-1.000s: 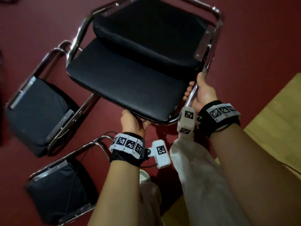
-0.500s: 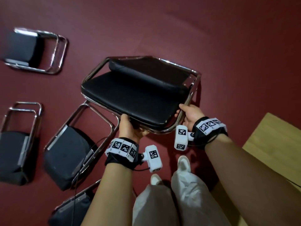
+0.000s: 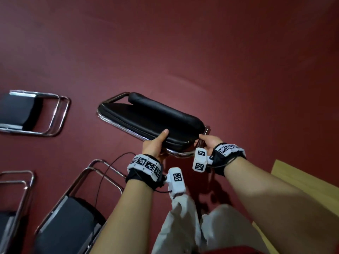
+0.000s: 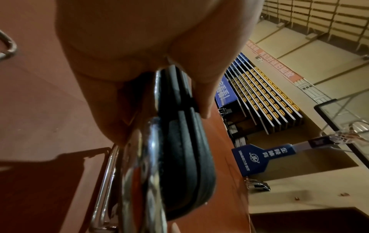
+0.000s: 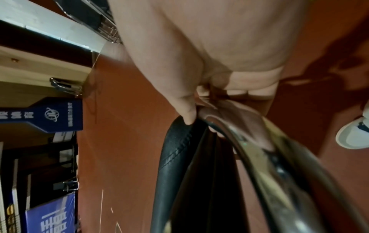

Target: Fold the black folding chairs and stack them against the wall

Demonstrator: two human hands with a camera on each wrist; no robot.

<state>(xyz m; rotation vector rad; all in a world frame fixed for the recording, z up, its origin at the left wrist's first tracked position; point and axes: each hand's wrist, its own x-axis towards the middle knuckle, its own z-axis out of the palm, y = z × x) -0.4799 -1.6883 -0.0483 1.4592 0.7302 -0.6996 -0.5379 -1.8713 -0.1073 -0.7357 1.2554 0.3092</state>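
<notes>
Black chair (image 3: 146, 118), seemingly maroon floor (image 3: 183, 52)

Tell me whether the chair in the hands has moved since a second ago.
Yes. The held chair has swung away from the camera and closed nearly flat, judged against the folded chairs on the red floor. Left hand and right hand grip its near edge.

Both bare forearms are reaching forward and down, side by side. The left hand (image 3: 155, 146) is gripping with its thumb lying flat on top, while the right hand (image 3: 209, 142) is curling its fingers (image 5: 187, 110) round a rim.
</notes>
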